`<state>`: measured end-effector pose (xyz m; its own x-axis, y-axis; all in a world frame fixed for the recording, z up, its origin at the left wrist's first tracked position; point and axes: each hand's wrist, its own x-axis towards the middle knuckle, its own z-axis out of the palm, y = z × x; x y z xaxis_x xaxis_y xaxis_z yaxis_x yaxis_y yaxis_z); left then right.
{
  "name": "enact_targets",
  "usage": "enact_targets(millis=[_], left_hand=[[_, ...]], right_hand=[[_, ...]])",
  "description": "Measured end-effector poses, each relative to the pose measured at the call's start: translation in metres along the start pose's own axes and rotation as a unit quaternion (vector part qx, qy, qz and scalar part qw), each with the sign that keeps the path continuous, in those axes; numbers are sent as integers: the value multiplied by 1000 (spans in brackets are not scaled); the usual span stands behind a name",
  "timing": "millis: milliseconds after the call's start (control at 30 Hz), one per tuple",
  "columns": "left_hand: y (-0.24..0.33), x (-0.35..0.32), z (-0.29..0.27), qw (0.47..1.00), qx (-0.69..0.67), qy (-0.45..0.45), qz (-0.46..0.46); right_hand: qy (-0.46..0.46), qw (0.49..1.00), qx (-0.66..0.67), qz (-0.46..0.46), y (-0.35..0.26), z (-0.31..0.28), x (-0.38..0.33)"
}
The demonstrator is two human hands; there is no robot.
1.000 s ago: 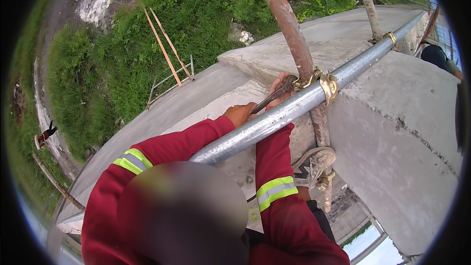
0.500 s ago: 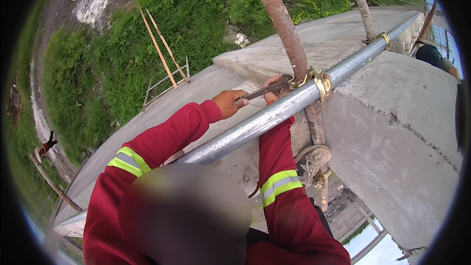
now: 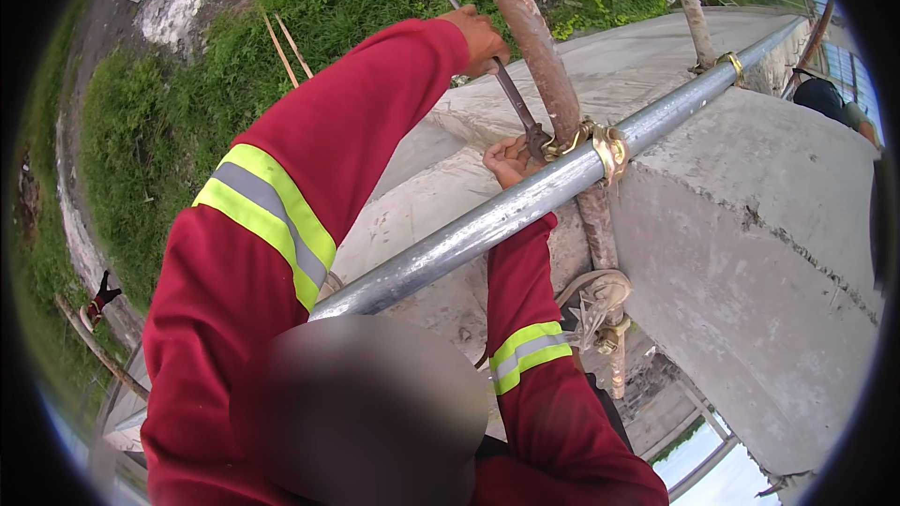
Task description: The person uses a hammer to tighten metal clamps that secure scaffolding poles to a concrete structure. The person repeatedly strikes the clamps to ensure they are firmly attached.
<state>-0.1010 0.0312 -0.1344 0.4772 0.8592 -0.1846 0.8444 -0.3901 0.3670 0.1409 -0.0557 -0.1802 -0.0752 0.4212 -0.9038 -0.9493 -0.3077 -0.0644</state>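
Observation:
My left hand [image 3: 480, 40] is closed round the handle of a steel wrench [image 3: 512, 94], whose free end sticks out past the knuckles. The wrench slants down to a scaffold coupler [image 3: 611, 154]. That coupler clamps a galvanised pipe [image 3: 469, 236] against a rusty, paint-spattered pole [image 3: 530, 23]. From beneath the galvanised pipe my right hand [image 3: 509, 165] reaches up, its curled fingers beside the wrench's head. What those fingers pinch, if anything, is hidden. Both arms wear red sleeves with reflective bands.
A large concrete beam [image 3: 750, 253] fills the right side. Below the coupler, a strap [image 3: 600, 292] is wrapped round the pole. A second pole [image 3: 689, 5] meets the pipe at another coupler [image 3: 734, 66]. Grass [image 3: 159, 150] lies far below, with another person [image 3: 97, 303] at far left.
My left hand has swung the wrench handle up and away from me, from nearly level to steeply slanted. My right hand has stayed beside the wrench's head, its fingers shifted slightly.

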Motion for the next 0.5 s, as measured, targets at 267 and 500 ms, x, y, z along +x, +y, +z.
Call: enact_targets(millis=[267,500], left_hand=[[103,-117,85,853,-466,-95,-216],[80,-105,82,849,-489,-152,-127]], right_hand=[[-99,984,-40,-140,9,-10,6],[-109,993,17,-42,2,-6,3]])
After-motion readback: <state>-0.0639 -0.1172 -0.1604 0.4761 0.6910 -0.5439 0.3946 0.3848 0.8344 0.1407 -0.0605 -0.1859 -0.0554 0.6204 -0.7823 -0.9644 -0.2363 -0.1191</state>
